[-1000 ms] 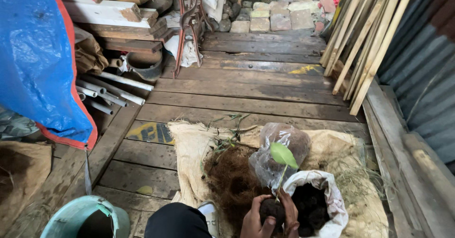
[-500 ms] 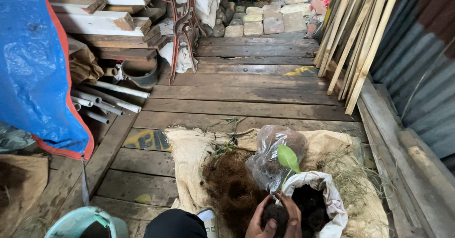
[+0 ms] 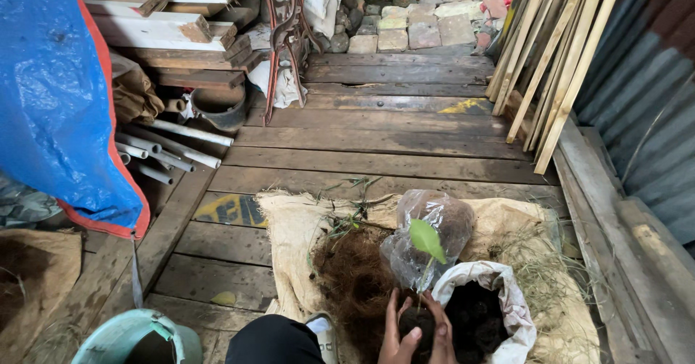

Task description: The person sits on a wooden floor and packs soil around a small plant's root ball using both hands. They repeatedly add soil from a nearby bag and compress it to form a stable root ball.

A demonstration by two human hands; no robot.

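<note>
At the bottom of the frame, just right of centre, the left hand (image 3: 397,335) and right hand (image 3: 441,333) cup a dark soil ball (image 3: 418,322) from which a thin seedling (image 3: 427,242) with one green leaf rises. Just right of them sits an open white sack of dark soil (image 3: 483,315); behind the leaf stands a clear plastic bag (image 3: 434,226). Brown coconut fibre (image 3: 355,284) is heaped left of the hands, all on burlap sacking (image 3: 289,226) spread over a plank floor (image 3: 376,139). A blue tarp (image 3: 58,96) fills the upper left, wooden poles (image 3: 554,60) lean at upper right, and a teal bucket (image 3: 130,339) sits at lower left.
</note>
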